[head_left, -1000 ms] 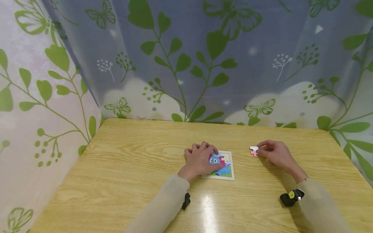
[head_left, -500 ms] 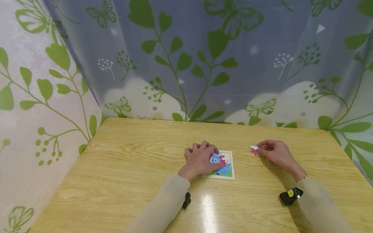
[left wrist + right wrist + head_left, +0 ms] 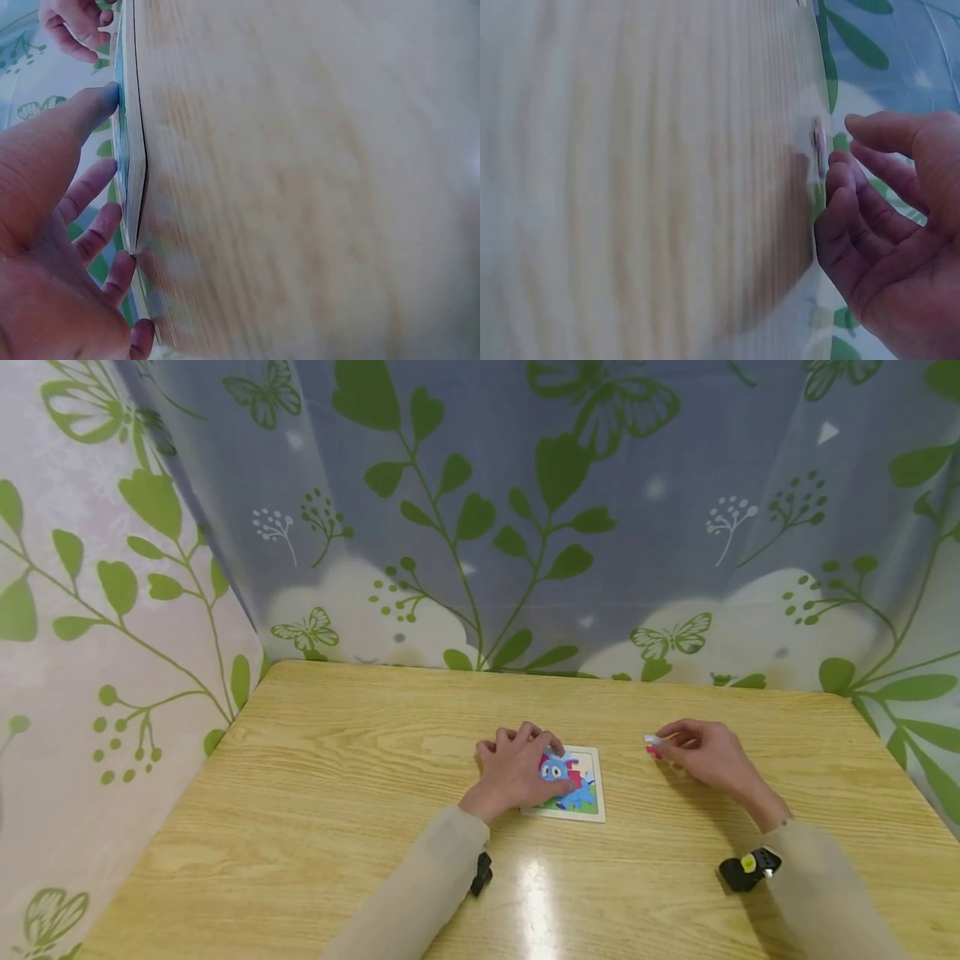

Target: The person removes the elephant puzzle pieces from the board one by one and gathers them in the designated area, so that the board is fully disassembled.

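Observation:
A square jigsaw puzzle [image 3: 581, 797] with a pale frame lies flat on the table, showing a blue cartoon animal with big eyes. My left hand [image 3: 517, 772] rests over its left part with spread fingers, the thumb on the picture; in the left wrist view the thumb [image 3: 101, 101] touches the puzzle's surface. To the right of the puzzle, my right hand [image 3: 708, 760] pinches a small white and red puzzle piece [image 3: 651, 744] at its fingertips. Part of the piece is hidden by the fingers. The right wrist view shows this piece [image 3: 819, 146] almost edge-on.
The wooden table [image 3: 360, 760] reaches back to a blue-grey curtain [image 3: 480, 527] with green leaves and butterflies. A pale patterned curtain [image 3: 90, 635] stands along the left side. A black wrist device [image 3: 742, 870] sits below the right sleeve.
The puzzle piece has tilted at my right fingertips, and less of it shows than before. My left hand and the framed puzzle have stayed in place.

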Demonstrator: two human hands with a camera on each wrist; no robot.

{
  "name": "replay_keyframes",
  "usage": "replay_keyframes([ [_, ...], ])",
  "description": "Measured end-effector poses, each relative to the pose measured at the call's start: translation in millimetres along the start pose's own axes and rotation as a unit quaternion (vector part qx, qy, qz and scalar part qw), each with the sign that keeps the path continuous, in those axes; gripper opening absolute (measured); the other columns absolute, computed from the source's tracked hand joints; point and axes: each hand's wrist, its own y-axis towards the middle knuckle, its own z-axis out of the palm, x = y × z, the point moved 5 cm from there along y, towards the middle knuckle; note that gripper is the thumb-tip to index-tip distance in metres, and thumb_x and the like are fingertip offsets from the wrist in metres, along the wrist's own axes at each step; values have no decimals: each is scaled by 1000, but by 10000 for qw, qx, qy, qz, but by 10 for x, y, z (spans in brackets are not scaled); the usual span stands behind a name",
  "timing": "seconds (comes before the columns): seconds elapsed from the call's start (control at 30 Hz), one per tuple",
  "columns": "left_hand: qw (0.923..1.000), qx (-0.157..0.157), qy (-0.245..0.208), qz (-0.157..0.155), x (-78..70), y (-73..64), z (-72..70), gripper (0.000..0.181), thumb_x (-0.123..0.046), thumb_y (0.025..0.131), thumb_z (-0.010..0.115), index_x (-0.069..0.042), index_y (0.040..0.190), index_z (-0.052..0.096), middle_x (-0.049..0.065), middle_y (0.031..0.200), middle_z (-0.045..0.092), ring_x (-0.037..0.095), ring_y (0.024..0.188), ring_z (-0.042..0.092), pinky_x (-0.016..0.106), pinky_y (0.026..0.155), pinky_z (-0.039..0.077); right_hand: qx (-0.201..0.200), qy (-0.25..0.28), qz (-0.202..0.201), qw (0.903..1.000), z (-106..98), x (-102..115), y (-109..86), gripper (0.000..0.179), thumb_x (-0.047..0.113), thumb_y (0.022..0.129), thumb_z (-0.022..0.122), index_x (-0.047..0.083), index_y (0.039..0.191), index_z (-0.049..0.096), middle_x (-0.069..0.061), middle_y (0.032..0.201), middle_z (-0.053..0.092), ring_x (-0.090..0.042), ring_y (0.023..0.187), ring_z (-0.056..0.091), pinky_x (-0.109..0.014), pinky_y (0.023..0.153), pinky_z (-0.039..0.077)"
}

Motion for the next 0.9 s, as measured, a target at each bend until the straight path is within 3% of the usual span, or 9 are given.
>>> replay_keyframes([
  [0.37, 9982, 422, -339, 276, 107, 33, 13, 47, -58, 88, 72, -41, 131, 60, -3, 147, 44, 32, 124, 37, 57, 95, 23, 452, -29, -586, 9973, 250, 316, -57, 23, 18, 96, 71, 4, 114, 71, -8, 93, 71, -14, 71, 62, -27, 58, 50],
  [0.6, 9979, 468, -372, 234, 105, 33, 5, 47, -57, 88, 72, -43, 131, 61, -1, 147, 44, 33, 124, 38, 58, 97, 24, 741, 70, -761, 9943, 379, 504, -67, 22, 16, 94, 72, 5, 114, 72, -6, 95, 70, -16, 79, 62, -26, 63, 51],
  [0.9, 9980, 484, -380, 169, 112, 35, 14, 45, -57, 88, 72, -44, 129, 61, -2, 148, 44, 33, 125, 37, 56, 96, 24, 1101, 21, -1181, 9869, 554, 606, -44, 17, 16, 92, 75, 9, 108, 74, -1, 90, 69, -13, 76, 60, -25, 65, 49],
])
